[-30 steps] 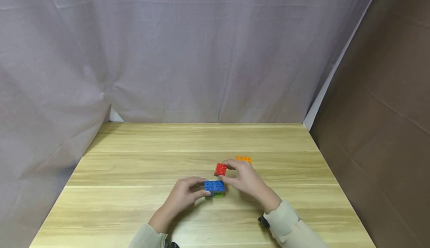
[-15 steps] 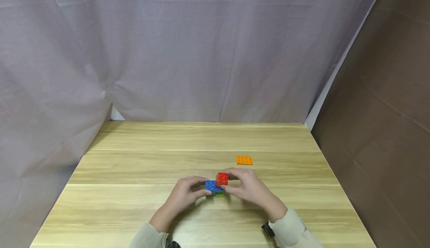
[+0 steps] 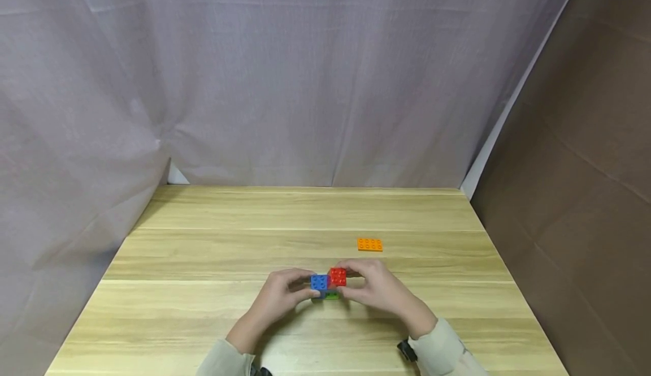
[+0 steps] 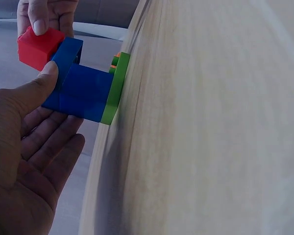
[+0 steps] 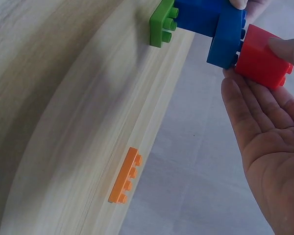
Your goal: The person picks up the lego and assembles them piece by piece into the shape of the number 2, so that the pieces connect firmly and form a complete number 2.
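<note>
My left hand (image 3: 280, 295) pinches a small stack of toy building bricks between thumb and fingers. At its bottom lies a green plate (image 4: 116, 93), with blue bricks (image 4: 85, 93) on one end. The top blue brick (image 3: 319, 282) reaches out to the right over the plate's bare studs. A red brick (image 3: 338, 277) is pinched by my right hand (image 3: 378, 291), thumb on the near side. It sits over the right end of the top blue brick; in the right wrist view, blue studs (image 5: 239, 45) show along the line between the two.
An orange plate (image 3: 369, 244) with studs lies flat on the wooden table (image 3: 229, 212), behind my right hand. Grey cloth (image 3: 254, 82) hangs at the table's back and left, brown cloth (image 3: 574, 195) at the right.
My right hand has brought the red brick toward me and down onto the right end of the top blue brick. The orange plate has come into full view. My left hand stays put.
</note>
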A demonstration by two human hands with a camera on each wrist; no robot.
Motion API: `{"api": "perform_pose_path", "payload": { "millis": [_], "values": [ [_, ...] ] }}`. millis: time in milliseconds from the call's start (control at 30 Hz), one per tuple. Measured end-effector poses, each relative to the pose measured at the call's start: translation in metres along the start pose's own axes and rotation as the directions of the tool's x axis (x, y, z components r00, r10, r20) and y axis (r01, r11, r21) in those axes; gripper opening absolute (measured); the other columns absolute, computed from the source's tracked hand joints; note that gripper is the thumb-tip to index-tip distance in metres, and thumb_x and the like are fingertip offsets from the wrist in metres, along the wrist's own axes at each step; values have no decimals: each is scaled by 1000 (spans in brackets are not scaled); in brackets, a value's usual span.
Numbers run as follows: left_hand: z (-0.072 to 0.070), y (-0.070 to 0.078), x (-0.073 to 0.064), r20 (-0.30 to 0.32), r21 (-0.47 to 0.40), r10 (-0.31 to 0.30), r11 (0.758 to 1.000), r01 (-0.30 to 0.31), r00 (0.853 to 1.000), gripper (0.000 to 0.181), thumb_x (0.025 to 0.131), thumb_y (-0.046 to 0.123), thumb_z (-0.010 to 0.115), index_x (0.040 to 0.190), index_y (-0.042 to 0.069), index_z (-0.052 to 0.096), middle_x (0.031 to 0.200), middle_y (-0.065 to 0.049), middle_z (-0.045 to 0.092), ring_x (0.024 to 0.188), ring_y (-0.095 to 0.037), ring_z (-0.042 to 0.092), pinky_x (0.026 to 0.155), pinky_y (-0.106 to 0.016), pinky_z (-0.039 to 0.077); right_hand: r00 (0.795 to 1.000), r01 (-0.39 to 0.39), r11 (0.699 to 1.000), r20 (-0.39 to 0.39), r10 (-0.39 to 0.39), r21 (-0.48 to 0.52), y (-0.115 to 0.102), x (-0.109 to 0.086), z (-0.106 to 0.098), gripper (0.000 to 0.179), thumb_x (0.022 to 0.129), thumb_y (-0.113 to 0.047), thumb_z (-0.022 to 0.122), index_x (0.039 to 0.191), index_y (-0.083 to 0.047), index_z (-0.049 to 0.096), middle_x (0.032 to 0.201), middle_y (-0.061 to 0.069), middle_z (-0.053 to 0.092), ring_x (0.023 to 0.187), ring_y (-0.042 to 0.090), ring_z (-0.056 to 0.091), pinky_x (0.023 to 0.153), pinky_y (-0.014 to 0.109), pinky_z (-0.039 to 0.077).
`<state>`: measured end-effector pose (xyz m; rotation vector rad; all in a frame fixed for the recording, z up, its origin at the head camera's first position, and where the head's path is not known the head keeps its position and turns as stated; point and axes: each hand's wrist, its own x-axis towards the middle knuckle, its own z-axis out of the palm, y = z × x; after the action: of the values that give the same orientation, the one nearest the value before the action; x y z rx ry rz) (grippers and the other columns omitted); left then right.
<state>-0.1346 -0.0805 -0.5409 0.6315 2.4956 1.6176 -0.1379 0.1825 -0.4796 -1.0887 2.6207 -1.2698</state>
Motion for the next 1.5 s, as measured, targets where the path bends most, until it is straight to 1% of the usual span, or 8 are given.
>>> {"api": "perform_pose_path", "payload": {
  "millis": [133, 400, 633, 900, 1100, 1333, 1500],
  "values": [
    [0, 0, 0, -3, 7, -3, 1000, 3, 1000, 40, 82, 40, 82, 116, 20, 75, 119, 3, 71, 104, -10, 69, 90, -22, 56, 1000, 8, 1000, 8, -8, 3, 1, 0, 0, 33, 88, -15, 80, 119, -15, 69, 116, -8, 71, 103, 11, 68, 90, 40, 59],
    [0, 0, 0, -5, 17, -11, 1000, 12, 1000, 41, 81, 41, 82, 116, 20, 74, 119, 3, 71, 104, -12, 69, 90, -22, 56, 1000, 20, 1000, 16, -20, -18, 0, 0, 0, 35, 86, -13, 81, 119, -14, 69, 117, -7, 71, 104, 11, 68, 90, 39, 59],
    [-1, 1, 0, -4, 23, -7, 1000, 7, 1000, 42, 82, 41, 82, 117, 20, 74, 120, 3, 71, 105, -12, 69, 92, -25, 56, 999, 49, 998, 19, -48, -41, 0, 0, -1, 36, 86, -11, 81, 119, -13, 69, 117, -5, 71, 104, 12, 68, 91, 39, 59],
    [-1, 2, 0, -1, 18, 13, 1000, -13, 1000, 41, 83, 40, 81, 117, 18, 74, 119, 2, 71, 105, -15, 70, 92, -26, 57, 999, 34, 999, 37, -33, -29, 2, 0, -2, 35, 88, -14, 79, 121, -15, 68, 119, -7, 70, 106, 12, 68, 91, 39, 59],
    [-1, 3, 0, -2, 18, 16, 1000, -16, 1000, 40, 83, 40, 81, 116, 18, 74, 119, 1, 71, 105, -16, 70, 91, -27, 57, 998, 59, 997, 36, -57, -46, 3, 1, -2, 34, 89, -13, 79, 121, -13, 68, 118, -5, 71, 106, 12, 68, 90, 38, 59],
    [-1, 4, 0, -2, 20, -7, 1000, 7, 1000, 40, 82, 41, 81, 117, 21, 74, 119, 4, 71, 104, -11, 69, 91, -24, 56, 998, 20, 998, 52, -17, -60, 3, 4, -3, 34, 89, -17, 79, 121, -17, 69, 118, -10, 70, 107, 9, 67, 92, 38, 59],
    [0, 3, -1, -6, 3, 1, 1000, -1, 1000, 40, 82, 40, 82, 116, 20, 74, 118, 3, 71, 104, -11, 69, 92, -26, 56, 997, -7, 997, 82, 13, -75, 1, 6, -6, 34, 90, -20, 78, 122, -18, 69, 119, -11, 70, 108, 9, 67, 94, 37, 58]
  ]
}}
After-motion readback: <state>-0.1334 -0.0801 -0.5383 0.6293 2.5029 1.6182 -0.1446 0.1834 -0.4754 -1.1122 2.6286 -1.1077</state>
